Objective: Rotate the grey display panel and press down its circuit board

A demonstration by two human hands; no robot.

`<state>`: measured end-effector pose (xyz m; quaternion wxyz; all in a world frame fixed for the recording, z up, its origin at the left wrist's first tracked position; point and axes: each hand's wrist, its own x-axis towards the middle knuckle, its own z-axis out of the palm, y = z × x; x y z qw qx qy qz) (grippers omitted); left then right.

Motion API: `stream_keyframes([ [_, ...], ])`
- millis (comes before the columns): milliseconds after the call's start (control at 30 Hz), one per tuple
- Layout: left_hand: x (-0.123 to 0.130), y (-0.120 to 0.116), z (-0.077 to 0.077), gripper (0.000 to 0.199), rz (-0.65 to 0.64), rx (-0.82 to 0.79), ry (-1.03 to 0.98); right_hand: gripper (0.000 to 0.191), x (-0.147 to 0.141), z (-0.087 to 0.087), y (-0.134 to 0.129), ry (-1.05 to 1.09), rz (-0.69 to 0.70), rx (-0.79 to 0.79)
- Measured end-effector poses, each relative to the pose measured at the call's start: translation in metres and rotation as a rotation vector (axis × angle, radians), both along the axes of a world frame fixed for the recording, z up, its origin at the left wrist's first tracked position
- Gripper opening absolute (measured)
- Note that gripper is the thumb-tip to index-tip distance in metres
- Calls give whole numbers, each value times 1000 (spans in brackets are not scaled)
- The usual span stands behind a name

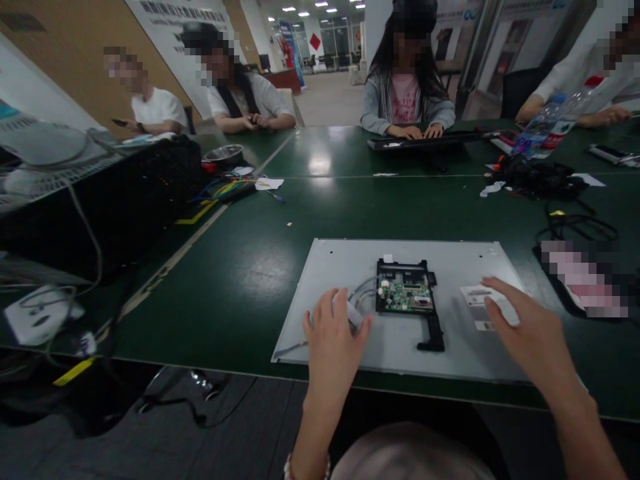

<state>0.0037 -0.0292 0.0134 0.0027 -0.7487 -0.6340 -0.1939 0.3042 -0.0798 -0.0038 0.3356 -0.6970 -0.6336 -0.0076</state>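
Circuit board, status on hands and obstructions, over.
Left hand by the cables; right hand by the white label. Board in black frame, on grey panel. Cables beside it.

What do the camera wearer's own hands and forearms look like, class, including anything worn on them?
The left hand and right hand wear no gloves, and no sleeves show on the forearms. At the left wrist is a beaded bracelet that looks pale and reddish.
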Motion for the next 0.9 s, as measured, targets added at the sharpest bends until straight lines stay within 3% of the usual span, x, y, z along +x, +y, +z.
stream_keyframes([
  [233, -44, 26, 8, 47, 96, 32, -57, 42, 38, -19, 2, 27, -109, -95],
  [467, -67, 37, -8, 51, 6, -92, -101, 46, 47, -40, 0, 34, -115, -121],
  [633, -64, 37, -16, 54, 16, -85, -42, 46, 43, -35, 0, 76, -168, -89],
  [900, -59, 31, -6, 50, 129, -67, 50, 45, 45, -20, -1, 129, -142, -84],
])
